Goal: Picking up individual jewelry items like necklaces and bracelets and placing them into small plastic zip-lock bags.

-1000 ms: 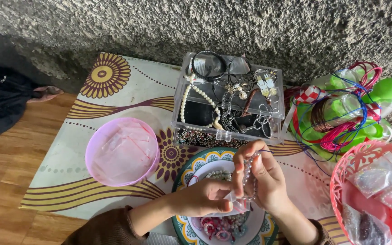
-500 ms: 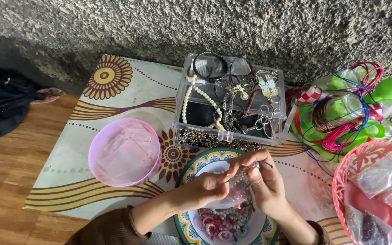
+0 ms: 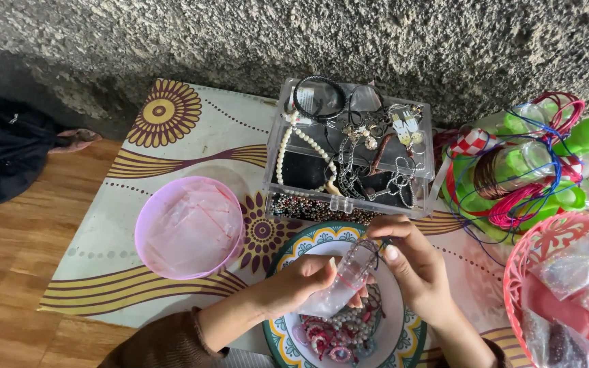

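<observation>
A person's left hand [image 3: 305, 279] grips a small clear plastic pouch [image 3: 341, 286] above a patterned plate [image 3: 294, 245] heaped with beads and bracelets [image 3: 339, 334]. The right hand [image 3: 410, 262] pinches a thin chain [image 3: 366, 251] at the pouch's mouth. Far of the plate sits a clear jewellery box [image 3: 352, 153]; to the left, a pink bowl [image 3: 189, 226]. The chain could probably snag on the pouch's narrow opening or slip down into the pile, since the pouch looks limp.
</observation>
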